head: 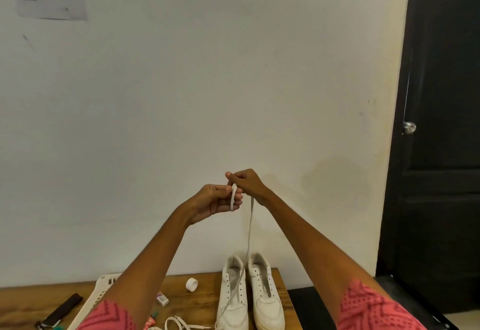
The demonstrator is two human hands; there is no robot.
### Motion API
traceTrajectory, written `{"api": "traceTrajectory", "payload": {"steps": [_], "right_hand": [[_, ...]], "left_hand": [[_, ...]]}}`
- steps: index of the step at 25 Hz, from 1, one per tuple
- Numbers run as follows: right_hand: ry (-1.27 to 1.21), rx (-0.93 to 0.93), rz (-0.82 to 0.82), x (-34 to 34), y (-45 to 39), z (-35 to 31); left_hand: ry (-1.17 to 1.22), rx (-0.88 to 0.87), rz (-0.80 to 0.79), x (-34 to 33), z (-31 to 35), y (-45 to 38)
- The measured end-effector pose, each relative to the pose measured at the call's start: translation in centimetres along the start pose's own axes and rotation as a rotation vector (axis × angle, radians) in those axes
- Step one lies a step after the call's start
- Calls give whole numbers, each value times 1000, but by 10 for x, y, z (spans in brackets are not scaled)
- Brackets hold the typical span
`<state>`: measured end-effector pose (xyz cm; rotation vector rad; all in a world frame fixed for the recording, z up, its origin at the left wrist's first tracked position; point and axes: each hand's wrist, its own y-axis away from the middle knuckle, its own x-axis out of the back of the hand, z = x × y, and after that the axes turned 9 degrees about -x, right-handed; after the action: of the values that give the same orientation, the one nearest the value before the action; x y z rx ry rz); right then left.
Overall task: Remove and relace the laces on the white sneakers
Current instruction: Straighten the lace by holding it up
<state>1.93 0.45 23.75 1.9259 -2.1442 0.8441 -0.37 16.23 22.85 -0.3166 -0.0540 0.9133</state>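
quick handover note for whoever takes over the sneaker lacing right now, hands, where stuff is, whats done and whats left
Left hand: lace looped round its fingers.
Right hand: pinching the same lace, which hangs down to the left sneaker.
Both sneakers stand side by side on the wooden table; right sneaker shows bare eyelets. Second lace lies loose beside them.
Done: laces mostly out.
Left: free this lace, then relace both.

Both hands [235,192] raised, winding lace [250,228] above sneakers [249,296].
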Motion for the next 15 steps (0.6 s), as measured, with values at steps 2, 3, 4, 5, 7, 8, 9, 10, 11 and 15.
{"api": "traceTrajectory", "payload": {"steps": [2, 3, 4, 5, 7, 8, 9, 10, 11, 15], "right_hand": [[-13, -10, 2, -8, 2, 6], [-5, -13, 5, -9, 4, 6], [22, -30, -7, -8, 5, 4], [69, -71, -46, -7, 6, 0], [177, -177, -197, -4, 10, -6], [192, -220, -283, -2, 11, -7], [169, -249, -358, -1, 12, -6], [138, -268, -414, -1, 13, -5], [124, -279, -448, 0, 15, -4], [224, -203, -398, 6, 14, 0]], "left_hand": [[-168, 47, -33, 1, 2, 2], [-248, 83, -63, 2, 1, 4], [-294, 118, -92, 4, 0, 5], [-307, 144, -104, 6, 0, 6], [-279, 157, -77, 11, -2, 8], [-264, 155, -40, 14, -3, 6], [-276, 151, 11, 16, -4, 5], [-328, 146, 69, 18, -5, 3], [-412, 143, 123, 19, -7, 0], [-789, 178, 101, 18, -7, 0]]}}
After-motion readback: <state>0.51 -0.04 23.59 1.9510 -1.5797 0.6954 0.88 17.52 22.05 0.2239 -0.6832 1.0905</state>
